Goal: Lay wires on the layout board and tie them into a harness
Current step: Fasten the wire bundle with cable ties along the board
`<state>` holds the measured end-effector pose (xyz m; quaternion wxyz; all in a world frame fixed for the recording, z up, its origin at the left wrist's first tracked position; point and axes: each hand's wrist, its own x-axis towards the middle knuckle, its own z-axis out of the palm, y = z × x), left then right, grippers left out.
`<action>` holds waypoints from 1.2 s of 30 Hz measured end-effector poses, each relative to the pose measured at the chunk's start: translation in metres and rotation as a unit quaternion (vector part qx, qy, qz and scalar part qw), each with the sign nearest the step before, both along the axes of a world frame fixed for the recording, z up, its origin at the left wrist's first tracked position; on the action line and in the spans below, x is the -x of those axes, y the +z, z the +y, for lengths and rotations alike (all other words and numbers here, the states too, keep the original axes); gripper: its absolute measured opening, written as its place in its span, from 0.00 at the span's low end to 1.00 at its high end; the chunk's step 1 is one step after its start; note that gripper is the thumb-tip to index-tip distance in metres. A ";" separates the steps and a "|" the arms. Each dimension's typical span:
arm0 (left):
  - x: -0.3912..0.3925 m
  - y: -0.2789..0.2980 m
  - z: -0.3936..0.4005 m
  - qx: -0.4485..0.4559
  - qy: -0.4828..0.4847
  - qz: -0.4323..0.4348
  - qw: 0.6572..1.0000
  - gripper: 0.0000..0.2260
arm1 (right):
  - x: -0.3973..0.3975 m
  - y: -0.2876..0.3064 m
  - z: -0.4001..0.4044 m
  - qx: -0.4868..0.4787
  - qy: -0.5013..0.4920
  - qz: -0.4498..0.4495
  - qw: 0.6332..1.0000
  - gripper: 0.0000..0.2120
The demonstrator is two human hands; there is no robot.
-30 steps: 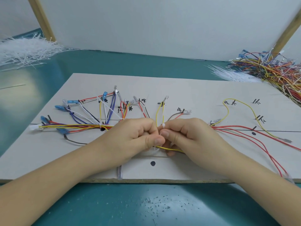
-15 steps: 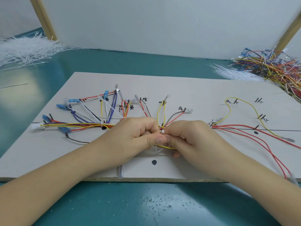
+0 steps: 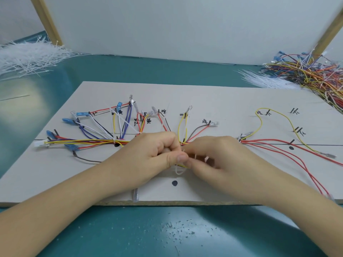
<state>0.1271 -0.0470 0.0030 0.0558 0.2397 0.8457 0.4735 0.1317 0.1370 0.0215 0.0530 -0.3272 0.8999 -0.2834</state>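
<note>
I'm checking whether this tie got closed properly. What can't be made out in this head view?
- The white cable tie: only a loop shows below the left hand and right hand; its head and lock are hidden by the fingers.
- The wire bundle where it is tied: covered by both hands.
- The handwritten labels on the layout board: too small to read.

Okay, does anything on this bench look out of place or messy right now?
Nothing serious. Small pale specks litter the green table in front of the layout board, like trimmings. One clear-sleeved terminal hangs over the board's near edge. Both hands meet at mid-board on a white cable tie.
</note>
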 end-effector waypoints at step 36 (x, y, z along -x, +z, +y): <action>0.004 0.004 0.004 -0.038 -0.008 -0.068 0.997 0.09 | 0.012 -0.007 0.001 0.232 -0.049 -0.167 0.957 0.08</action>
